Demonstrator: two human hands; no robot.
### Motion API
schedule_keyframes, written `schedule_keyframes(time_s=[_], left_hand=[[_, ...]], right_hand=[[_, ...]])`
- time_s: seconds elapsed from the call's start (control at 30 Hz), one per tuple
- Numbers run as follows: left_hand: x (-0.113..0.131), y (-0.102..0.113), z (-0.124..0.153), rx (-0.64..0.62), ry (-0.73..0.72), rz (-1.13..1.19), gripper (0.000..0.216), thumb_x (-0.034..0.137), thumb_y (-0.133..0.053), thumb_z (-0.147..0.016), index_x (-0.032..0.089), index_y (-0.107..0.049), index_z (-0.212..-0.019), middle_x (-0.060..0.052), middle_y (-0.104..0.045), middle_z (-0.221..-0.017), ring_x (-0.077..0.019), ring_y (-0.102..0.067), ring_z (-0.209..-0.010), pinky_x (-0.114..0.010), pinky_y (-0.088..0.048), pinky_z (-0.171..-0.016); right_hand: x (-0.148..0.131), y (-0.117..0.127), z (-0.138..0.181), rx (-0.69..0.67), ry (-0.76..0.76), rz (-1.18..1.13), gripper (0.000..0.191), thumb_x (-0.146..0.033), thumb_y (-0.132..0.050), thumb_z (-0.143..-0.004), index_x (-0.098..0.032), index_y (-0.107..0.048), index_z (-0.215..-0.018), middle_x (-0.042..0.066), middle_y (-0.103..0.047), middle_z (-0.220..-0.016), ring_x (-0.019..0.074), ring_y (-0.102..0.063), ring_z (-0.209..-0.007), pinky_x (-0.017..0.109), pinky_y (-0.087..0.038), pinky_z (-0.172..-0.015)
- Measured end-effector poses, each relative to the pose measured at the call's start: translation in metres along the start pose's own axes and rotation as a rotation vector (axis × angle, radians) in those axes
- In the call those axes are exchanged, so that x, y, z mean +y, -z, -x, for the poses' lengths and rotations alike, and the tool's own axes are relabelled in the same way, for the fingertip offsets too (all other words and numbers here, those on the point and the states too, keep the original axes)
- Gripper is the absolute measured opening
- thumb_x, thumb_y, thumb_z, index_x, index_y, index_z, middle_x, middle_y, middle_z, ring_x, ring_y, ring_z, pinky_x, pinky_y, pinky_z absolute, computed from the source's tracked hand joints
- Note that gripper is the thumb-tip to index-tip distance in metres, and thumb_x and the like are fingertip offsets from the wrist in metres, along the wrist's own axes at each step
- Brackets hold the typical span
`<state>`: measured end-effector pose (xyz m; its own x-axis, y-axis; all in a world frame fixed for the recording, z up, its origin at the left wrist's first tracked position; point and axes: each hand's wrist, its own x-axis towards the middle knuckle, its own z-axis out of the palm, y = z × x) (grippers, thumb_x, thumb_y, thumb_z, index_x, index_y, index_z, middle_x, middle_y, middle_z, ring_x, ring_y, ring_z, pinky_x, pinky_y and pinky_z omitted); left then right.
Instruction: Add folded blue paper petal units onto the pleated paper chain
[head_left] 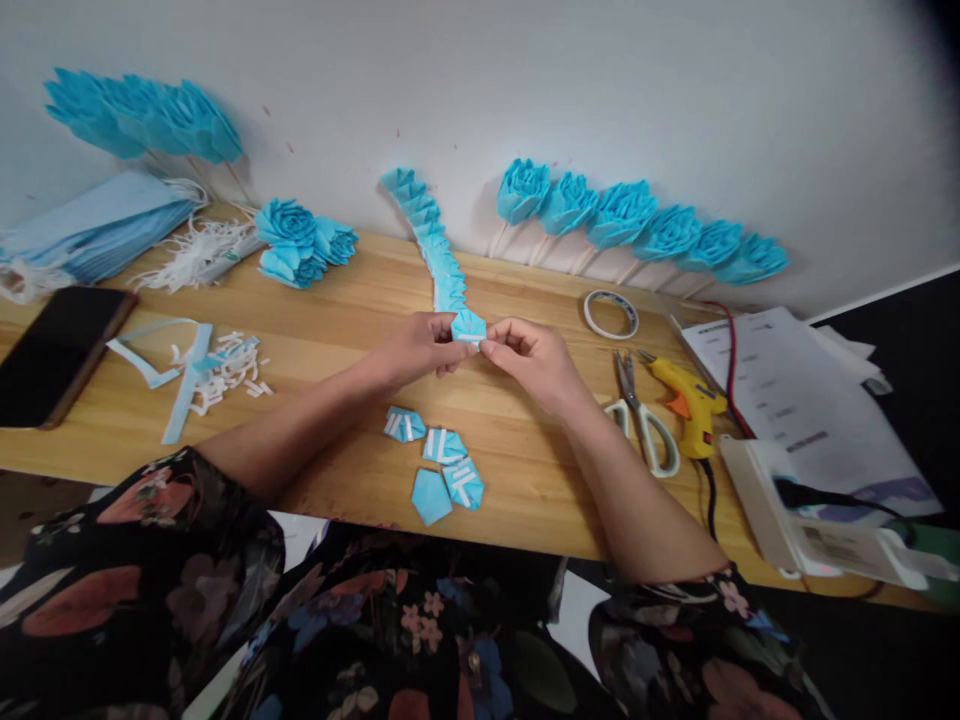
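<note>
My left hand (416, 350) and my right hand (529, 360) meet over the middle of the wooden table (525, 470). Both pinch the near end of a long chain of folded blue paper pieces (439, 255) that runs away toward the wall. The piece at the near end (469, 325) sits between my fingertips and shows a white strip. Several loose folded blue pieces (442, 465) with white tape strips lie on the table just in front of my hands.
Scissors (641, 415), a yellow glue gun (690, 400) and a tape roll (611, 313) lie to the right, beside papers (795, 400). Blue paper roses (637, 215) line the wall. A rose cluster (300, 243), paper scraps (214, 365), a phone (56, 350) and stacked blue masks (97, 225) are on the left.
</note>
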<state>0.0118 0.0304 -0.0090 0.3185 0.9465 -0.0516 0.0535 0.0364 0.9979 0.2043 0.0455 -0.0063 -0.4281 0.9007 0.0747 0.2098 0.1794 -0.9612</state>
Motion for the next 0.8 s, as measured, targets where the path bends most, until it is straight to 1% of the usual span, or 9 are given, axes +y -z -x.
schedule_keyframes(time_s=[0.13,0.3,0.4,0.53,0.67,0.8], left_hand=[[0.000,0.000,0.000,0.014,0.020,-0.027,0.015,0.023,-0.068,-0.075,0.015,-0.058,-0.068,0.003,-0.054,-0.052,-0.0069,-0.049,-0.048,-0.019,-0.039,-0.048],[0.003,0.001,-0.003,0.094,0.112,-0.065,0.020,0.019,-0.066,-0.077,0.015,-0.054,-0.061,0.003,-0.054,-0.051,-0.0068,-0.049,-0.046,-0.019,-0.040,-0.047],[0.006,0.002,-0.002,0.117,0.117,-0.053,0.020,0.018,-0.065,-0.077,0.015,-0.054,-0.061,0.003,-0.054,-0.050,-0.0062,-0.047,-0.045,-0.018,-0.039,-0.046],[0.012,0.002,0.000,0.101,0.101,-0.007,0.018,0.015,-0.064,-0.074,0.014,-0.054,-0.059,0.003,-0.055,-0.051,-0.0053,-0.047,-0.045,-0.017,-0.038,-0.046],[0.017,0.004,0.002,0.078,0.099,0.005,0.016,0.015,-0.062,-0.074,0.014,-0.056,-0.059,0.002,-0.057,-0.052,-0.0059,-0.049,-0.046,-0.018,-0.040,-0.048],[0.016,0.006,0.001,0.079,0.115,-0.020,0.017,0.016,-0.062,-0.075,0.015,-0.056,-0.059,0.002,-0.056,-0.052,-0.0063,-0.048,-0.045,-0.018,-0.040,-0.047]], right_hand=[[0.000,-0.002,-0.001,0.020,0.005,0.052,0.018,-0.036,-0.066,-0.078,-0.020,-0.060,-0.074,-0.003,-0.055,-0.066,0.0109,-0.044,-0.061,0.026,-0.036,-0.059],[0.000,-0.001,-0.001,0.056,0.015,0.059,0.018,-0.037,-0.067,-0.078,-0.021,-0.060,-0.073,-0.003,-0.056,-0.065,0.0113,-0.044,-0.060,0.026,-0.036,-0.058],[0.000,0.000,-0.001,0.068,0.017,0.045,0.018,-0.036,-0.067,-0.078,-0.020,-0.061,-0.074,-0.002,-0.057,-0.066,0.0117,-0.046,-0.061,0.026,-0.037,-0.059],[-0.002,0.001,-0.001,0.050,0.005,-0.015,0.020,-0.038,-0.069,-0.078,-0.020,-0.062,-0.073,-0.001,-0.062,-0.068,0.0117,-0.049,-0.061,0.027,-0.040,-0.061],[-0.002,0.001,-0.002,0.039,-0.055,-0.121,0.025,-0.043,-0.073,-0.075,-0.020,-0.064,-0.072,0.000,-0.065,-0.069,0.0124,-0.053,-0.063,0.027,-0.043,-0.064],[-0.001,0.003,-0.003,-0.018,-0.104,-0.187,0.029,-0.048,-0.075,-0.073,-0.020,-0.067,-0.075,0.001,-0.068,-0.071,0.0123,-0.056,-0.064,0.028,-0.046,-0.066]])
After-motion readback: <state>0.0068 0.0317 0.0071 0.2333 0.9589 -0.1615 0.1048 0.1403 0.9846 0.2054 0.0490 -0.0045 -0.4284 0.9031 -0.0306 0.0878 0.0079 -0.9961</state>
